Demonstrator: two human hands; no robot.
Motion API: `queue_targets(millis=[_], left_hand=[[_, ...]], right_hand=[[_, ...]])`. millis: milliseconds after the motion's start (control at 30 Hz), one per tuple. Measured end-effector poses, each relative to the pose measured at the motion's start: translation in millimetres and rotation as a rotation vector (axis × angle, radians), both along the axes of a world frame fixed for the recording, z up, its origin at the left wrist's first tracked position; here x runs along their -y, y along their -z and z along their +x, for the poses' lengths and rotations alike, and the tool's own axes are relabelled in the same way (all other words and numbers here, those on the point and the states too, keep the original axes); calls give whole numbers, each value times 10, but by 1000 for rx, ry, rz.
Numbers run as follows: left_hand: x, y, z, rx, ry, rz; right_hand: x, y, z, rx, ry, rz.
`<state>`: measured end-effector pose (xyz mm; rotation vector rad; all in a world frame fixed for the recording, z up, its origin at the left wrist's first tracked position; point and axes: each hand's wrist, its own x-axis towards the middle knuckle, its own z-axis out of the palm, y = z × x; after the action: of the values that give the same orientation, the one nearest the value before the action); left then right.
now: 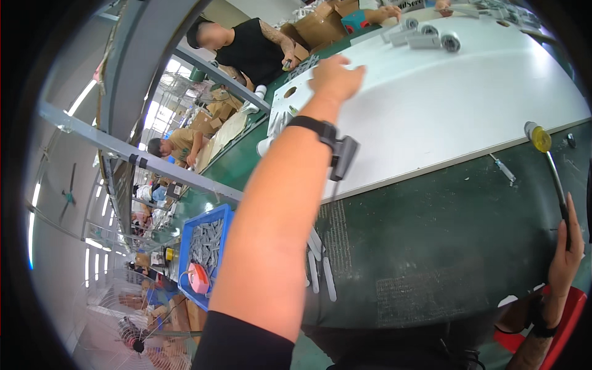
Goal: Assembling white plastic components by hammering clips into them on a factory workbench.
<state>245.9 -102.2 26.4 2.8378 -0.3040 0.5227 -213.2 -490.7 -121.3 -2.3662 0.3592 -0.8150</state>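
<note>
My left hand reaches out over the far left part of a large white board. Its fingers are apart, and nothing shows in it. A black strap with a small black device sits on that wrist. At the right edge, my right hand is closed around the dark handle of a mallet. The mallet has a yellow and pale head and a metal shaft; its head rests by the board's near right edge. Several grey cylindrical fittings lie on the board's far side.
A blue bin of grey parts holds a pink object. Flat grey strips and a small screwdriver lie on the green table. A metal frame stands left. A co-worker in black is across the table.
</note>
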Motion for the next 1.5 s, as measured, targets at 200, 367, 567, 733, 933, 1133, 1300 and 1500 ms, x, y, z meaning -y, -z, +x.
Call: queue_targets(millis=[200,367,567,733,933,1133,1300,1500], left_hand=[[-1409,-90,596,-330,-325,186],[-2408,253,779,-473,-395,6],[-1693,218,427,-595,-470,-49],[-1859,-1,497,-515,-318,295],[-1680,86,240,-350,122,635],[-1351,18,-123,-564,336,219],[-1145,362,-564,-437,674,-101],[-457,651,-697,-272,536,-74]], right_hand=[[-41,-229,86,141,-63,-198],[-181,-362,66,-11,15,-40],[-158,-327,80,39,-41,-164],[-8,-50,4,-101,53,-79],[-77,-136,46,-132,12,-117],[-11,-77,14,-115,32,-110],[-145,-188,130,-17,4,-31],[-208,-183,96,19,51,-45]])
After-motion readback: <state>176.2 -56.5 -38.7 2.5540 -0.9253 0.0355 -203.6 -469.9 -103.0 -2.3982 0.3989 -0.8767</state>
